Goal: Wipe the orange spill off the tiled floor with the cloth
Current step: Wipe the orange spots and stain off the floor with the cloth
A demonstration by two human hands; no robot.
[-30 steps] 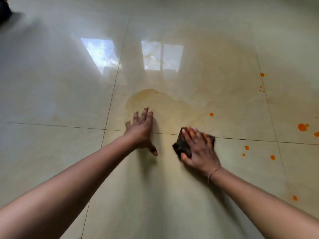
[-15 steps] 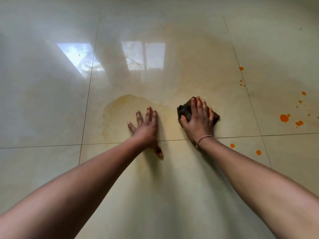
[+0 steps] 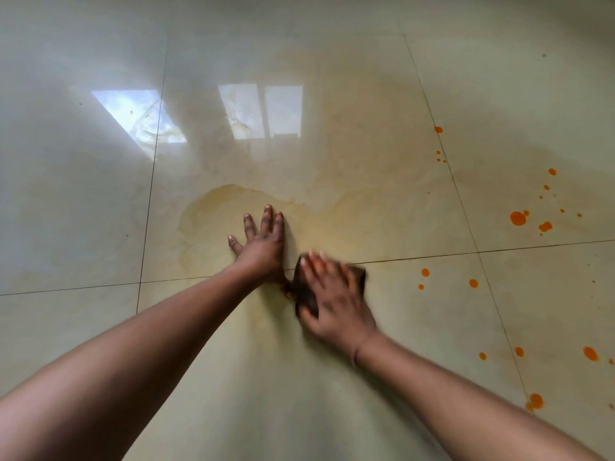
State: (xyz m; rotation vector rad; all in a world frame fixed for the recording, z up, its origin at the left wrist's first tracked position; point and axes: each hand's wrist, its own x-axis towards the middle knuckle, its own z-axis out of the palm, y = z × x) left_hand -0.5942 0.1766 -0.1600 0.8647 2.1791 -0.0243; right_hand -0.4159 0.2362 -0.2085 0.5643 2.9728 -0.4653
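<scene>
A dark brown cloth (image 3: 304,291) lies flat on the glossy cream tiled floor (image 3: 83,227). My right hand (image 3: 332,301) presses on it with straight, spread fingers, blurred by motion. My left hand (image 3: 263,242) rests flat on the floor just left of the cloth, fingers spread, its thumb hidden behind the cloth. A pale orange smear (image 3: 213,211) with a curved edge surrounds my left hand. Bright orange drops (image 3: 518,218) dot the tiles to the right, and several more orange drops (image 3: 590,353) lie at the lower right.
Window reflections (image 3: 263,111) shine on the tiles ahead. Dark grout lines (image 3: 432,256) cross the floor. A small orange streak (image 3: 287,292) sits at the cloth's left edge.
My right hand has pulled the cloth back toward me and to the left, across the grout line. My left hand has stayed planted. The view has shifted slightly.
</scene>
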